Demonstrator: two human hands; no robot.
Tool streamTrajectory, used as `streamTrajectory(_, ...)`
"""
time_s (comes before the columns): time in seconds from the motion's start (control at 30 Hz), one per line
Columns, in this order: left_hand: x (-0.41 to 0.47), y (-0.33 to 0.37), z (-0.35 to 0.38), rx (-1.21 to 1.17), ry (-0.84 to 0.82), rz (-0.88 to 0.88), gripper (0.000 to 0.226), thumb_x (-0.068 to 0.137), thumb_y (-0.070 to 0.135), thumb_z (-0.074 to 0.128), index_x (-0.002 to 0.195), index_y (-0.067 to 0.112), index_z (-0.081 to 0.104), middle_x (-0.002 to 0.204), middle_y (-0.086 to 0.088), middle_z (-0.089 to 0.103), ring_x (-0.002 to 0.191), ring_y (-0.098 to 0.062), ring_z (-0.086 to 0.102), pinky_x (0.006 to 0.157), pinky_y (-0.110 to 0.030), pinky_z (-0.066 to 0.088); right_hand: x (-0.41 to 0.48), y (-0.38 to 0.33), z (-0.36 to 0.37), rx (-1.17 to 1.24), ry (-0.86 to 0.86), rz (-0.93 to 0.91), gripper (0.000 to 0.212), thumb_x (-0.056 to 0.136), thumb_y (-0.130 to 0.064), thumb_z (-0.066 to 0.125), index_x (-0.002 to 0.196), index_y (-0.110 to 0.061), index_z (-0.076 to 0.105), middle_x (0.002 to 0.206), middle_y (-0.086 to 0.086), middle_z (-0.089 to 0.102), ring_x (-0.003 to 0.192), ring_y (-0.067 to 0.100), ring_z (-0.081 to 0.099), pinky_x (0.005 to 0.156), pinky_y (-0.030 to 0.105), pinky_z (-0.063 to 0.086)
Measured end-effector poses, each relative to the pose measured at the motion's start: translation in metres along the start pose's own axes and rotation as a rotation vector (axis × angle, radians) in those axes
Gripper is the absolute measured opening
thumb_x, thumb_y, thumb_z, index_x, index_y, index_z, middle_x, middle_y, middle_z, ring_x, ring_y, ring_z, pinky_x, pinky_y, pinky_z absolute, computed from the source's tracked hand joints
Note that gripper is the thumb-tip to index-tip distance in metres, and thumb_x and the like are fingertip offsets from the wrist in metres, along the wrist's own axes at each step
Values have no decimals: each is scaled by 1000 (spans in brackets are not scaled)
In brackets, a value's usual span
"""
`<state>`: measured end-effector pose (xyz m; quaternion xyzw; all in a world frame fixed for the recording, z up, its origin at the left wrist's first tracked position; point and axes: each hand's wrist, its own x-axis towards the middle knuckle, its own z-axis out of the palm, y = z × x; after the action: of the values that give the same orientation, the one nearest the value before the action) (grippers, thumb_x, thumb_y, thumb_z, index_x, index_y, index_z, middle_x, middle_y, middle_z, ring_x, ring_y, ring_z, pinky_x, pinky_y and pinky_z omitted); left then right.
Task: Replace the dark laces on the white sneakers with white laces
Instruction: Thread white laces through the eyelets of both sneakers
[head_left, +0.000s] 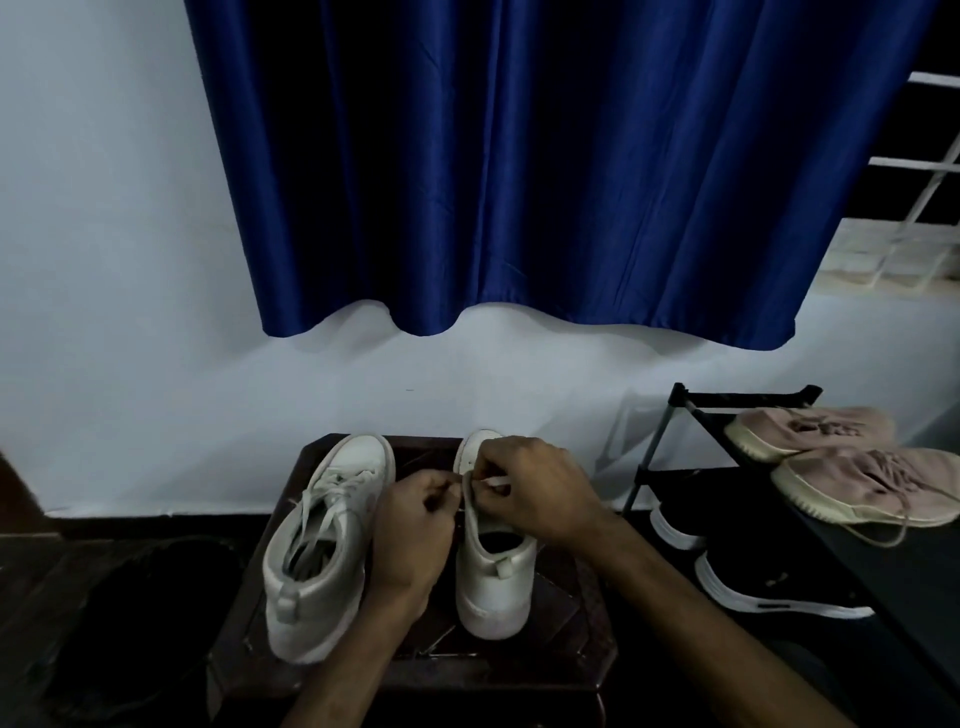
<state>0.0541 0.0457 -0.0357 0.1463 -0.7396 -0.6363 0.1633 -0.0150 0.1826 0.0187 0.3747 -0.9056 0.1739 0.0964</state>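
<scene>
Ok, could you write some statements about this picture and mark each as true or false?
1. The left hand and the right hand pinch a white lace at the right sneaker. True.
2. The left sneaker has dark laces. False: its laces are white.
3. Pink shoes lie on the rack. True.
4. The curtain is red. False: it is blue.

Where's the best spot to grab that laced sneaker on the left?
Probably the heel collar of the left sneaker, coming from above on the near side: its heel faces the person and its opening gapes upward, so fingers can hook inside.
</scene>
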Motion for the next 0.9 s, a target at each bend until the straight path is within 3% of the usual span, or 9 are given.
streamTrajectory(0.17, -3, 7, 12, -31, -49, -55, 14, 77, 36, 66, 79, 23, 70, 79, 1, 73, 79, -20, 71, 75, -52, 58, -10, 22, -3, 222, 4, 15, 9, 87, -31, 65, 88, -24, 71, 80, -13, 62, 79, 3, 48, 72, 20, 33)
streamTrajectory(0.23, -4, 4, 18, -27, -38, -67, 23, 69, 45, 62, 77, 24, 67, 79, 1, 73, 78, -18, 71, 74, -50, 58, -20, 23, -2, 263, 31, 27, 23, 90, -44, 58, 92, -25, 70, 86, -13, 62, 82, 3, 49, 77, 22, 33)
streamTrajectory(0.33, -12, 2, 24, -116, -9, -75, 13, 78, 32, 63, 82, 20, 65, 85, -2, 72, 82, -21, 71, 75, -49, 59, -35, 22, 8, 183, 27, 89, 41, 80, -66, 55, 104, -34, 61, 104, -20, 54, 99, 0, 46, 85, 20, 38)
streamTrajectory(0.43, -28, 5, 21, -366, 31, -183, 9, 98, 10, 54, 94, 2, 55, 95, -15, 70, 88, -25, 72, 73, -39, 60, -43, 24, 15, 380, 80, 148, 31, 80, -42, 73, 106, -27, 64, 109, -23, 51, 107, -5, 50, 90, 11, 37)
streamTrajectory(0.57, -39, 26, -1, -665, 216, -138, 15, 103, 9, 42, 92, 4, 50, 95, -12, 73, 95, -23, 71, 87, -35, 55, -41, 22, 16, 452, 66, 182, 28, 79, -25, 77, 104, -25, 65, 110, -23, 55, 109, -5, 51, 92, 11, 37)
streamTrajectory(0.67, -28, 53, -30, -1020, 255, -136, 23, 105, 8, 36, 85, 10, 48, 72, -6, 68, 69, -19, 70, 72, -31, 56, -40, 22, 17, 476, 38, 210, 29, 78, -27, 74, 105, -29, 65, 110, -26, 54, 111, -2, 52, 94, 17, 40)
streamTrajectory(0.73, -24, 71, -53, -1133, 283, -104, 28, 102, 6, 36, 79, 16, 47, 56, 2, 48, 45, -9, 47, 49, -21, 44, -41, 22, 16, 487, 37, 219, 28, 78, -24, 74, 104, -29, 65, 109, -29, 54, 110, -3, 52, 94, 16, 40)
streamTrajectory(0.8, -27, 78, -67, -877, 301, 12, 22, 102, 12, 41, 82, 17, 51, 51, 7, 37, 40, -7, 29, 39, -19, 25, -40, 20, 16, 486, 46, 216, 27, 77, -24, 74, 102, -28, 65, 108, -29, 55, 109, -4, 53, 92, 12, 38)
streamTrajectory(0.9, -31, 54, -49, 113, 102, 308, 11, 99, 33, 49, 100, 26, 57, 55, 9, 56, 44, -5, 46, 45, -20, 35, -40, 18, 18, 492, 59, 215, 28, 73, -32, 69, 101, -30, 64, 108, -27, 56, 108, -1, 55, 95, 19, 41)
